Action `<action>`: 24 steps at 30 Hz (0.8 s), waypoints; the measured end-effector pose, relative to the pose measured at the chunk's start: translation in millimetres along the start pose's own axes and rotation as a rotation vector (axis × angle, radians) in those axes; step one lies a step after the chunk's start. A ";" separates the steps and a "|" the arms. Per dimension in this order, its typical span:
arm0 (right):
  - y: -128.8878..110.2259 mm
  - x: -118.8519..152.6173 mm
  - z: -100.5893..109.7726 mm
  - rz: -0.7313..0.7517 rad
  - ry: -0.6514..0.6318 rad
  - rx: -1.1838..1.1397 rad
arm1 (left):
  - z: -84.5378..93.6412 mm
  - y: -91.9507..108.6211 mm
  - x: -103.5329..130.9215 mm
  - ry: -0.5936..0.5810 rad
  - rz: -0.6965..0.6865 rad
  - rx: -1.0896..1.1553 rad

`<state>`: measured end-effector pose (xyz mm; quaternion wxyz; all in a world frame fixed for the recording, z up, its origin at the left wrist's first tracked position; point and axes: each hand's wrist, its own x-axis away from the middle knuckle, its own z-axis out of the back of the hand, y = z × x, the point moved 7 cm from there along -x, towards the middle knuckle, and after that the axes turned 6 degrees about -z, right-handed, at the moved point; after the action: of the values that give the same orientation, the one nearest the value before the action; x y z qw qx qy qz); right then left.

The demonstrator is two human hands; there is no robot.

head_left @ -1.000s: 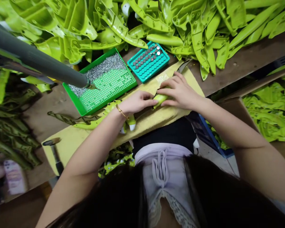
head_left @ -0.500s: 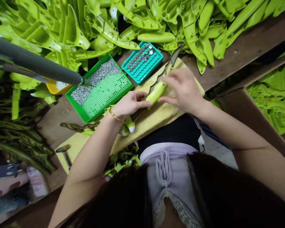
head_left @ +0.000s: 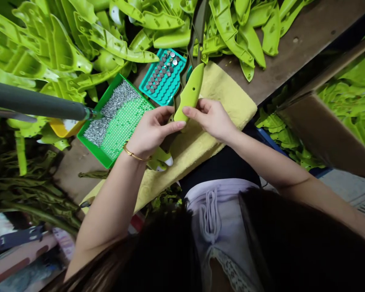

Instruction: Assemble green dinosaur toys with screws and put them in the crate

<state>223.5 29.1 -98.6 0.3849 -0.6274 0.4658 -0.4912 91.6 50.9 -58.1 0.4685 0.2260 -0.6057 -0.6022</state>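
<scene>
A curved lime-green plastic shell [head_left: 191, 91] with a small dark hole is held up over the yellow cloth [head_left: 231, 95]. Along its left side and beyond its far end runs a dark olive plastic piece [head_left: 197, 28]; how the two are joined is hidden. My left hand [head_left: 153, 129], wearing a gold bracelet, is closed with thumb and fingers on the near end of the shell. From the other side my right hand [head_left: 214, 119] pinches the shell's lower right edge, thumb on top. Behind the left wrist, another green part with a white tip [head_left: 167, 159] lies partly covered.
A green tray [head_left: 111, 162] of small metal screws sits left of the hands. Farther back is a teal ridged tray [head_left: 162, 95] with round metal pieces. A grey cylindrical tool [head_left: 36, 99] juts in from the left. Lime-green shells [head_left: 61, 44] pile behind; a cardboard box [head_left: 331, 129] stands right.
The shell and olive piece have swung more upright, their far end now pointing away from me. My right hand has moved down from the upper side to grip the shell's lower right edge. The view has shifted.
</scene>
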 end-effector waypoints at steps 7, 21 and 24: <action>11.1 17.0 -24.7 -0.067 0.058 0.207 | 4.6 -3.7 -7.7 -0.014 0.056 -0.088; -3.2 -16.0 20.0 -0.218 0.024 -0.073 | 7.4 -25.2 19.8 -0.073 0.332 -0.021; -7.4 -16.4 18.0 -0.150 -0.041 0.018 | 2.2 -22.5 18.9 -0.135 0.287 -0.135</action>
<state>241.2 47.4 -99.9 0.3622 -0.6669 0.4051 -0.5099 74.6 32.3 -73.3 0.5221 0.0644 -0.6198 -0.5823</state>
